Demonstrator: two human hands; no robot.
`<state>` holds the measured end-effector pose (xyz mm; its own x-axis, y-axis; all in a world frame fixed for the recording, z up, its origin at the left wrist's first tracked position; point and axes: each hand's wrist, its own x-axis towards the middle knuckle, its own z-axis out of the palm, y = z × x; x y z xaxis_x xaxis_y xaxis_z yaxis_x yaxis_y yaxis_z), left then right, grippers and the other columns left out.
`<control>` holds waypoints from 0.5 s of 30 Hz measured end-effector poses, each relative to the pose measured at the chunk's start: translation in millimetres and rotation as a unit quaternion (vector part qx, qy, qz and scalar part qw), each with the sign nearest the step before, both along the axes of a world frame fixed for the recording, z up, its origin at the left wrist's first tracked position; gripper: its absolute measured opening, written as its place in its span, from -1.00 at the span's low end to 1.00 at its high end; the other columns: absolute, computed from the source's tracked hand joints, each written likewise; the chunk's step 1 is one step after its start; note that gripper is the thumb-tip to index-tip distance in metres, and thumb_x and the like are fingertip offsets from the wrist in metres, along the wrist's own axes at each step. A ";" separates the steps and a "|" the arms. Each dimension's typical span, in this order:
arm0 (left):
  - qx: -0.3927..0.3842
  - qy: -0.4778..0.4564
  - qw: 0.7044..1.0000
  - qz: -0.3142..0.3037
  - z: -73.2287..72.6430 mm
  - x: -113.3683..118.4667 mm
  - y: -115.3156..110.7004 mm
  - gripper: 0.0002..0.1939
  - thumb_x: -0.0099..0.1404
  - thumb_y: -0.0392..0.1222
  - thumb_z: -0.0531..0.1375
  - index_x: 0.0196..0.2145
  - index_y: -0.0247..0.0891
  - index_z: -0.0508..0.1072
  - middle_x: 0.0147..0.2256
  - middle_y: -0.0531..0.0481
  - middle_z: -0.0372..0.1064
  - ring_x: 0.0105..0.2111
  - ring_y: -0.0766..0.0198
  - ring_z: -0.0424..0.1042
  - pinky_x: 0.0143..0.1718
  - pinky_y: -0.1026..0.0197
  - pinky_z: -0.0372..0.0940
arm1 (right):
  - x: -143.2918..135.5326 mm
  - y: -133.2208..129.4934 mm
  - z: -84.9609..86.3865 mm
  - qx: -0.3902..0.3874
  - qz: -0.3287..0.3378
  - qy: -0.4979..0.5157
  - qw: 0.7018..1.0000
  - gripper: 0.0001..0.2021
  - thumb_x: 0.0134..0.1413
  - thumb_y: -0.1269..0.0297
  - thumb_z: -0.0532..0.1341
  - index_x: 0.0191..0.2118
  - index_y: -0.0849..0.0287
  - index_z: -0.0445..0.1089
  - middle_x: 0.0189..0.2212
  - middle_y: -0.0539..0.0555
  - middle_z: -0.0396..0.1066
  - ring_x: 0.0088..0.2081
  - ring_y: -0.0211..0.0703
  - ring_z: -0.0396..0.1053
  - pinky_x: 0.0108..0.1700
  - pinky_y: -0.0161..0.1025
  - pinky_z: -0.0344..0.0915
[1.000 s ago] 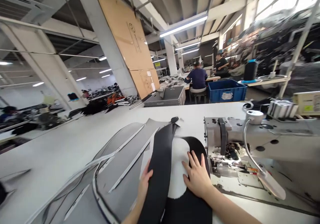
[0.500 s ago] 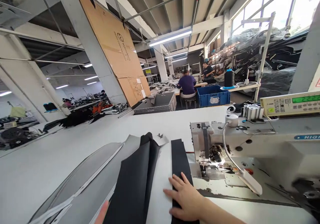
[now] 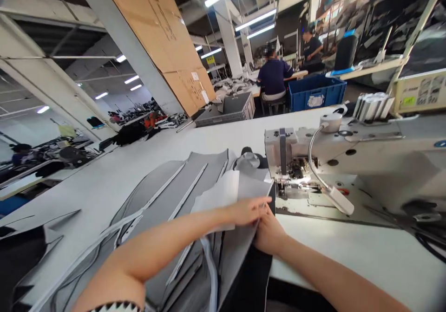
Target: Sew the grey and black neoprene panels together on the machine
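On the white table [image 3: 216,138], just beside the sewing machine [image 3: 386,156], a grey panel [image 3: 252,185] lies over black material [image 3: 257,275], its edge apparently pinched by the left hand [image 3: 245,211] and right hand [image 3: 270,234], fingers close together, where a light grip and even edges would probably serve best.

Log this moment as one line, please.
left hand: at grey fabric edge | right hand: same edge, beside left hand | exact grip: unclear | sewing machine: right of fabric

A sewing machine [image 3: 376,152] and thread spool [image 3: 345,52] show a sewing workshop.
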<state>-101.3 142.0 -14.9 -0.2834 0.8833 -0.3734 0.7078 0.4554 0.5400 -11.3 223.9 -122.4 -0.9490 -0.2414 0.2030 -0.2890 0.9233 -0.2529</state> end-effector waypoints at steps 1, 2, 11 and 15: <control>0.016 0.057 0.998 -0.009 -3.6 -12.6 9.4 -0.45 0.38 -0.13 -0.05 0.31 -0.19 0.11 -0.03 -0.14 0.43 -0.08 0.07 0.44 -0.01 0.04 0.29 | 1.3 1.4 0.4 -0.012 -0.004 -0.002 1.000 -0.64 0.13 0.20 0.12 0.00 0.15 0.47 0.08 0.23 0.37 0.24 0.23 0.06 0.29 0.30 -0.38; 0.022 0.124 0.992 -0.017 -8.4 -25.2 17.7 -0.44 0.38 -0.10 -0.03 0.31 -0.18 0.10 0.06 -0.19 0.35 0.01 0.01 0.38 0.04 -0.02 0.25 | 1.9 3.0 1.4 -0.021 -0.007 -0.005 1.000 -0.64 0.12 0.19 0.12 -0.02 0.17 0.48 0.04 0.25 0.40 0.23 0.24 0.07 0.29 0.30 -0.39; 0.087 0.369 0.923 -0.067 -76.6 -88.3 46.5 -0.38 0.20 -0.35 0.07 0.24 -0.23 0.21 0.30 -0.26 -0.03 0.27 -0.12 -0.02 0.18 -0.25 0.04 | 6.6 -12.7 1.1 -0.098 0.054 0.017 0.994 -0.73 0.00 0.25 0.17 -0.16 0.04 0.50 -0.18 0.10 0.50 0.01 0.11 0.27 0.26 0.28 -0.25; 0.222 0.356 0.905 -0.076 -88.4 -94.1 48.4 -0.63 0.20 -0.33 0.11 -0.04 -0.23 0.49 0.22 -0.20 0.15 0.20 -0.05 0.12 0.15 -0.08 0.13 | 12.2 -19.8 1.2 -0.104 0.093 -0.018 0.990 -0.75 0.06 0.22 0.15 -0.19 0.13 0.51 -0.22 0.16 0.50 -0.05 0.10 0.31 0.25 0.27 -0.19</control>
